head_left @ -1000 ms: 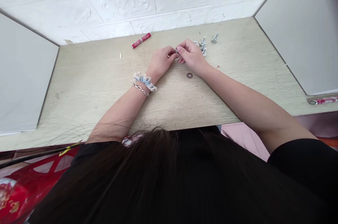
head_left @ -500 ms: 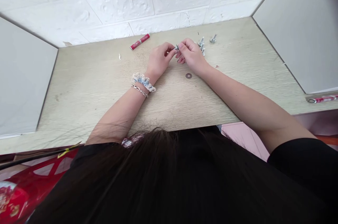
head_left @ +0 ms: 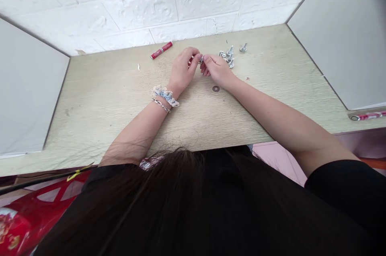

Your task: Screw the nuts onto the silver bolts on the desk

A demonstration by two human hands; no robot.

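Note:
Over the middle of the wooden tabletop (head_left: 193, 123), my left hand (head_left: 182, 69) and my right hand (head_left: 219, 70) meet at the fingertips. Between them is a small metal piece (head_left: 201, 60), mostly covered by the fingers. The fingers of both hands are pinched on it. Several bolts with washers (head_left: 230, 59) stand close together just beyond my right hand, and a single bolt (head_left: 243, 48) stands further right. Nearer to me, below my right hand, a dark flat washer (head_left: 216, 89) lies on the surface.
A red tube (head_left: 161, 50) lies near the white brick wall (head_left: 163, 3). White panels flank the tabletop on the left (head_left: 24, 91) and right (head_left: 340, 39). Another red tube (head_left: 369, 116) lies at the right front edge. A white scrap (head_left: 138, 66) is at the left.
My right hand has turned and shifted slightly, so more of the bolts behind it show. The metal piece is more hidden by the fingers. The whole view has moved a little.

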